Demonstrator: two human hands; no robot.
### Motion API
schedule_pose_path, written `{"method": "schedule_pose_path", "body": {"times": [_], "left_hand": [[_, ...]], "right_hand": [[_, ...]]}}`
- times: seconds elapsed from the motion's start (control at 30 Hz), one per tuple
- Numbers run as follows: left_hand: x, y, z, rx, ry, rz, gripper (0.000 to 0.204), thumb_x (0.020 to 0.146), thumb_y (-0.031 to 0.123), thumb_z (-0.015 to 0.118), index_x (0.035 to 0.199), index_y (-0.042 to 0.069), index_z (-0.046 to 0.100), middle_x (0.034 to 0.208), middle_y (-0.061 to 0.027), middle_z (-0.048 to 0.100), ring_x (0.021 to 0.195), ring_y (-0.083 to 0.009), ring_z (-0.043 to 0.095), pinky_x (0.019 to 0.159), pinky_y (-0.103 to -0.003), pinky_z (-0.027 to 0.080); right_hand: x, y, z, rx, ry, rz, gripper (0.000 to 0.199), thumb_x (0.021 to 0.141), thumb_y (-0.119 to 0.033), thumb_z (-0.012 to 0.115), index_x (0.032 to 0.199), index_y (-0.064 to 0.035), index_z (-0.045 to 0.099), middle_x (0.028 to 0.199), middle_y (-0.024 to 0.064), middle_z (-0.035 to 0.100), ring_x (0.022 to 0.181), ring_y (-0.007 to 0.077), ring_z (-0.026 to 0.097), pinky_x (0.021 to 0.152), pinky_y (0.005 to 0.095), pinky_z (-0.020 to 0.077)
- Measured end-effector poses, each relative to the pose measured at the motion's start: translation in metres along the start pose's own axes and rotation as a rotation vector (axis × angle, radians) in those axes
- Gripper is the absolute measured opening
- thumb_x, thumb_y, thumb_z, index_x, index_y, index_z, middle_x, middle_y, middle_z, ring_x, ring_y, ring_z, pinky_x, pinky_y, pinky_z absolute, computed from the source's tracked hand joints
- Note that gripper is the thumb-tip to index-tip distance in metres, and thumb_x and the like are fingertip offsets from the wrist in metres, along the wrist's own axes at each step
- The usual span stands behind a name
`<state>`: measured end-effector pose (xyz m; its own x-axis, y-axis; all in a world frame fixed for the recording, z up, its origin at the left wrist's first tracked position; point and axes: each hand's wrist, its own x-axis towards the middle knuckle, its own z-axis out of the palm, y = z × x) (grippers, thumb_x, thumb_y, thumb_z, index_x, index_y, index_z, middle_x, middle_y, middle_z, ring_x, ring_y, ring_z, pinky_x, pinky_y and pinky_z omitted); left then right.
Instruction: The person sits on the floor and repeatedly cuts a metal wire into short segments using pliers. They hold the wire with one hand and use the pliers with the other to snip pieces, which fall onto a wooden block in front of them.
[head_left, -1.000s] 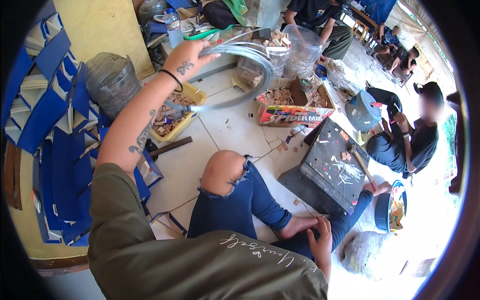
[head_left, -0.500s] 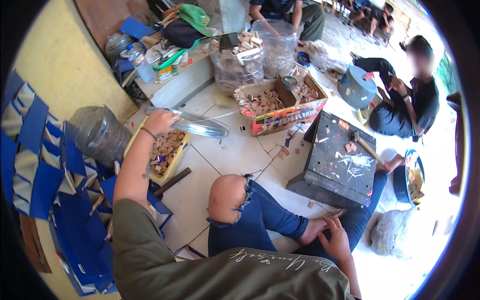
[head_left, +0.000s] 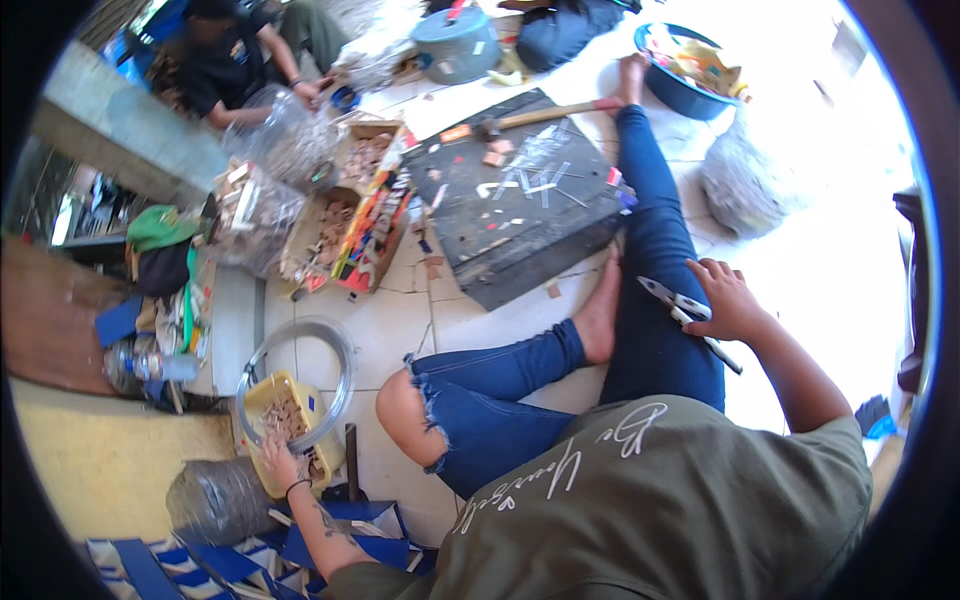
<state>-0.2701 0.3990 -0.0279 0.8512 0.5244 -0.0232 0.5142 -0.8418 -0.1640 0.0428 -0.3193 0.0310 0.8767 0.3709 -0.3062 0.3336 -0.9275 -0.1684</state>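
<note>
My left hand (head_left: 283, 462) is over the yellow tub (head_left: 333, 462), its fingers spread and nearest to the small wooden pieces (head_left: 283, 415) inside. A loose coil of silvery wire (head_left: 350, 365) rests across the tub, its ring reaching onto the tiles beside my bent knee. On the other side, my right hand (head_left: 733, 300) is closed around pliers (head_left: 660, 291) with pale handles, held over my thigh. Their jaws point away from the hand, up and to the left. Part of the handles is hidden under my fingers.
A black box-like bench (head_left: 480, 225) bears a hammer (head_left: 545, 117) and short wire pieces. Beyond the coil stands a carton (head_left: 375, 235) of wooden pieces. Blue-and-white pieces (head_left: 215, 562) lie at lower left. A person (head_left: 235, 65) sits at far left; a blue basin (head_left: 690, 98) stands far right.
The view has swung to the right. My left hand has let go of the wire coil, which now lies on the tub. My right hand, empty at my foot before, now grips pliers.
</note>
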Motion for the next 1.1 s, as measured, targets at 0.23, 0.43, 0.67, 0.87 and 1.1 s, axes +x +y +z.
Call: {"method": "schedule_pose_path", "body": {"times": [0.23,0.43,0.67,0.87,1.1], "left_hand": [[-0.034,0.029,-0.057,-0.218,-0.045,-0.137,0.057,0.075,0.013,0.062,0.127,0.012,0.038,0.122,-0.0165,0.049,0.117,-0.0295,0.042,0.102,-0.04,0.028],[-0.08,0.074,-0.118,-0.419,-0.038,-0.188,0.065,0.079,0.012,0.061,0.135,0.011,0.029,0.128,-0.0189,0.045,0.122,-0.0292,0.038,0.104,-0.039,0.027],[-0.13,0.133,-0.159,-0.671,-0.062,-0.117,0.071,0.085,0.022,0.058,0.14,0.003,0.019,0.137,-0.0208,0.036,0.128,-0.0271,0.034,0.104,-0.036,0.026],[-0.108,0.217,-0.186,-0.736,-0.033,0.05,0.067,0.086,0.023,0.058,0.139,0.001,0.023,0.137,-0.0217,0.035,0.128,-0.0284,0.034,0.104,-0.035,0.027],[-0.101,0.287,-0.263,-0.612,-0.062,0.157,0.064,0.087,0.025,0.056,0.14,0.007,0.024,0.139,-0.0143,0.036,0.128,-0.0275,0.033,0.104,-0.042,0.027]], "right_hand": [[-0.02,0.015,0.038,0.166,-0.023,0.076,0.08,0.061,-0.024,0.068,0.13,-0.0015,0.034,0.122,0.0197,0.042,0.115,0.0352,0.043,0.095,0.0389,0.0392],[-0.034,0.038,0.065,0.341,0.128,0.079,0.055,0.071,-0.02,0.062,0.118,-0.0003,0.043,0.111,0.0202,0.05,0.099,0.0345,0.053,0.087,0.04,0.0425],[-0.009,0.136,0.124,0.754,0.34,0.369,0.04,0.081,-0.027,0.056,0.101,0.007,0.051,0.089,0.0245,0.058,0.083,0.0397,0.057,0.074,0.044,0.044],[-0.005,0.179,0.176,0.295,0.45,0.488,0.039,0.078,-0.027,0.055,0.099,0.0059,0.048,0.102,0.0243,0.052,0.094,0.0402,0.052,0.08,0.0473,0.0444],[-0.012,0.194,0.2,0.138,0.421,0.581,0.034,0.075,-0.026,0.059,0.097,-0.0014,0.049,0.102,0.0128,0.052,0.098,0.0294,0.052,0.078,0.0419,0.0466]]}}
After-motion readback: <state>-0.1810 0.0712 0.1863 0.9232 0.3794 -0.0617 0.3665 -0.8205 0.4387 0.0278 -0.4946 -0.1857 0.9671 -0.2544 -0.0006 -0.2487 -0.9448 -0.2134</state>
